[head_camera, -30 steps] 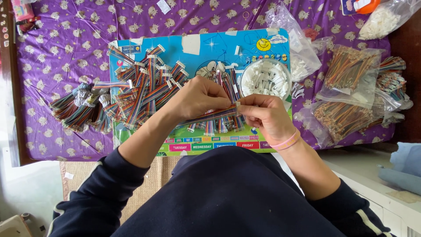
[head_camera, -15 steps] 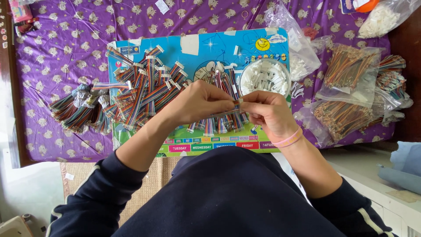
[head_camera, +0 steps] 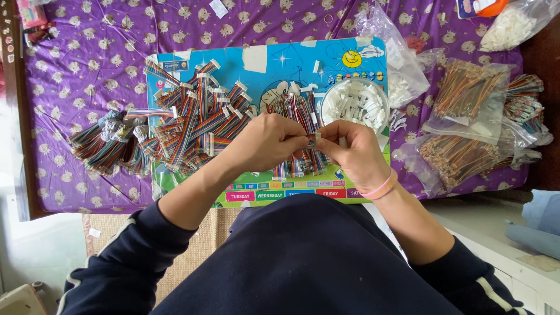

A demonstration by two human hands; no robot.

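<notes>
My left hand (head_camera: 265,143) and my right hand (head_camera: 353,153) meet over a colourful board (head_camera: 274,61) on the table. Both pinch the end of one short multicoloured ribbon cable (head_camera: 313,140) between their fingertips. Just beyond my hands lies a loose bunch of similar cables (head_camera: 297,111). A clear round bowl of small white connectors (head_camera: 356,105) stands behind my right hand. A pile of ribbon cables with white ends (head_camera: 192,119) lies left of my left hand.
A purple patterned cloth (head_camera: 87,64) covers the table. More cable bundles (head_camera: 102,146) lie at the left edge. Clear bags of cables (head_camera: 466,93) and a bag of white parts (head_camera: 513,23) sit to the right. A white ledge (head_camera: 496,233) runs at the lower right.
My hands have stayed together over the board; the fingers shifted slightly on the cable end. Nothing else moved.
</notes>
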